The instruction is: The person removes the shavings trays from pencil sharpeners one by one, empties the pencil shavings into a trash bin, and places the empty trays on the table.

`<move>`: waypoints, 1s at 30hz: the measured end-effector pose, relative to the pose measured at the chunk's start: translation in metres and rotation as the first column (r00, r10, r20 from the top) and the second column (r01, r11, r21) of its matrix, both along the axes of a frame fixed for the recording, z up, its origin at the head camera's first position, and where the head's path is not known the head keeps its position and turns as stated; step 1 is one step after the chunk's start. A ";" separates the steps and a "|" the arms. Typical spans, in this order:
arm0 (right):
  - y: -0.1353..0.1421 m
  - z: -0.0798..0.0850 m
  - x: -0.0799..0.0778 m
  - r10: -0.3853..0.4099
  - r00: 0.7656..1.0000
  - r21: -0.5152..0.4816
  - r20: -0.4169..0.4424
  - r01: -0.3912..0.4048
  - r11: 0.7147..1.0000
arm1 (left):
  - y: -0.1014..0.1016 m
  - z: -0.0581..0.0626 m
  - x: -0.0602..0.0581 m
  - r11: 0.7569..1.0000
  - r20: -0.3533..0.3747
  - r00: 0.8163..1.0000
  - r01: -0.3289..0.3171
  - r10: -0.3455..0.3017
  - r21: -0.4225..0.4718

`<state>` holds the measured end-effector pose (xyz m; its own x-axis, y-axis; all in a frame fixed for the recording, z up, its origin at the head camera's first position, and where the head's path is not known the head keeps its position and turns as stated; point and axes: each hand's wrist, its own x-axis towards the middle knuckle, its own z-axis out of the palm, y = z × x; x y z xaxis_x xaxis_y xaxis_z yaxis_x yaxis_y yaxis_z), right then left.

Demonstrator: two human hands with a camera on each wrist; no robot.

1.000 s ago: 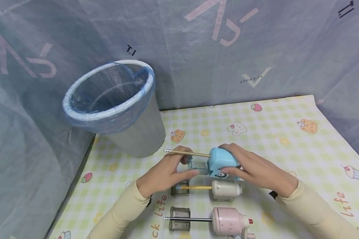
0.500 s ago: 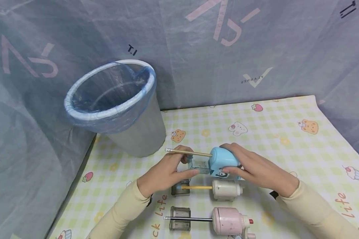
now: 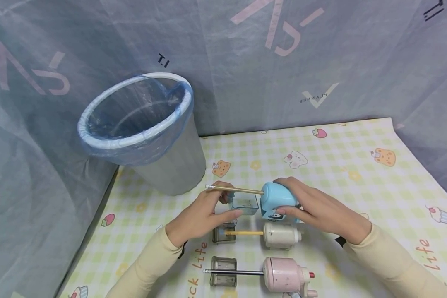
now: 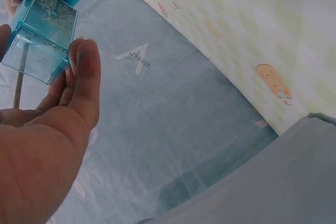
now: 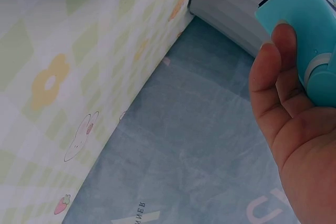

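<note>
My left hand (image 3: 201, 217) holds a clear blue shavings drawer (image 3: 246, 203) between thumb and fingers. In the left wrist view, pencil shavings (image 4: 55, 14) show inside this drawer. A narrow gap separates it from a light-blue pencil sharpener (image 3: 277, 196) with a panda picture on its side. My right hand (image 3: 320, 211) grips that sharpener from the right; its turquoise body fills the corner of the right wrist view. A gold-coloured pencil (image 3: 242, 191) sticks out leftward from the sharpener, over the drawer, eraser end outward.
Nearer me lie a cream sharpener (image 3: 279, 236) with a yellow pencil (image 3: 247, 233) and a pink sharpener (image 3: 283, 276) with a black pencil (image 3: 246, 272). Grey drawers (image 3: 223, 281) lie beneath those pencils. A bin (image 3: 175, 174) with a blue liner stands at back left.
My left hand has moved slightly left, drawing the blue drawer away from the sharpener. A gap now shows between them. The right hand stays put.
</note>
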<state>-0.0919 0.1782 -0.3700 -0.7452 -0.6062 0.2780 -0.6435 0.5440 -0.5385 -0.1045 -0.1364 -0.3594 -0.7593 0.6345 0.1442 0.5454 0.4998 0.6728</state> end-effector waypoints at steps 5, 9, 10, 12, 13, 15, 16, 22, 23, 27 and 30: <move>0.000 0.000 0.000 -0.008 1.000 0.008 -0.004 0.008 1.000 | -0.004 -0.002 0.001 0.999 0.033 0.999 -0.041 0.042 -0.007; 0.000 0.000 0.000 -0.008 1.000 0.011 -0.008 0.008 1.000 | -0.008 -0.004 0.001 0.999 0.022 0.999 -0.037 0.037 0.002; 0.000 0.000 0.000 -0.007 1.000 0.010 -0.009 0.007 1.000 | -0.010 -0.005 0.000 0.999 0.018 0.999 -0.035 0.035 0.003; 0.001 -0.001 0.000 -0.009 1.000 0.011 -0.013 0.009 1.000 | -0.012 -0.006 0.000 0.999 0.012 0.999 -0.034 0.034 0.004; 0.001 -0.001 0.000 -0.011 1.000 0.012 -0.014 0.011 1.000 | -0.014 -0.006 0.000 0.999 0.012 0.999 -0.034 0.034 0.007; 0.003 -0.002 0.000 -0.017 1.000 0.013 -0.017 0.017 1.000 | -0.016 -0.006 0.000 0.999 0.024 0.999 -0.039 0.038 0.012; 0.003 -0.002 -0.001 -0.019 1.000 0.016 -0.020 0.019 1.000 | -0.017 -0.006 0.000 0.999 0.033 0.999 -0.043 0.043 0.013; 0.004 -0.004 -0.003 -0.042 0.998 0.021 -0.047 0.043 0.999 | -0.021 -0.008 0.000 0.998 0.076 0.995 -0.062 0.061 0.018; 0.004 -0.004 -0.003 -0.044 0.998 0.024 -0.054 0.045 0.999 | -0.022 -0.008 0.000 0.998 0.076 0.995 -0.063 0.062 0.020; 0.003 -0.004 -0.005 -0.040 0.996 0.036 -0.077 0.043 0.998 | -0.025 -0.010 0.001 0.997 0.063 0.996 -0.066 0.063 0.033; 0.004 -0.005 -0.005 -0.042 0.996 0.042 -0.082 0.045 0.998 | -0.028 -0.009 0.001 0.996 0.045 0.996 -0.079 0.077 0.043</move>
